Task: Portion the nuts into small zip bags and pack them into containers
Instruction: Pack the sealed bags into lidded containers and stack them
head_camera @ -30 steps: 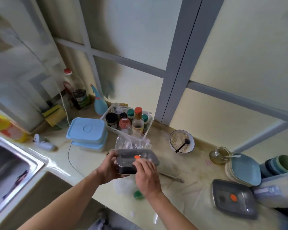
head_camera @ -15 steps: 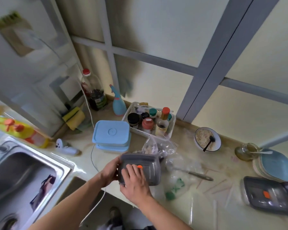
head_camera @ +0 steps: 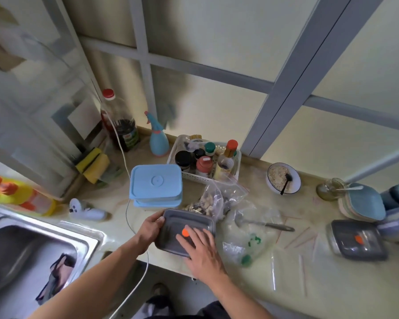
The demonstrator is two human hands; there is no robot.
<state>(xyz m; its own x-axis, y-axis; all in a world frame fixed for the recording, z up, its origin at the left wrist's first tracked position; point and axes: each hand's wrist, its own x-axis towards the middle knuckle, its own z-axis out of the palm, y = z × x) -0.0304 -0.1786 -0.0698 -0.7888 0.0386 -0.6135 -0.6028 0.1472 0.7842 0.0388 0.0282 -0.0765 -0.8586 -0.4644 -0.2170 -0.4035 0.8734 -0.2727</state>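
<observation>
A grey lidded container [head_camera: 173, 226] with an orange valve sits on the counter near its front edge. My left hand [head_camera: 150, 227] grips its left side. My right hand [head_camera: 202, 249] lies flat on the lid with straight fingers, pressing down. Just behind the container a clear zip bag of nuts [head_camera: 213, 201] lies open-topped. More clear bags [head_camera: 247, 240], one with green print, are spread to the right, with a metal spoon [head_camera: 266, 224] on them. A second grey container [head_camera: 356, 240] sits at the far right.
Two stacked blue-lidded boxes [head_camera: 156, 184] stand behind the container, and a white basket of jars [head_camera: 236, 160] beyond them. A bowl with a black spoon [head_camera: 283, 178], a glass jar [head_camera: 329, 189] and stacked plates [head_camera: 362, 202] are to the right. A sink [head_camera: 30, 249] lies at left.
The container came down from mid-air onto the counter. My right hand went from touching the lid's orange valve to lying flat across the lid. The view shifted left and downward.
</observation>
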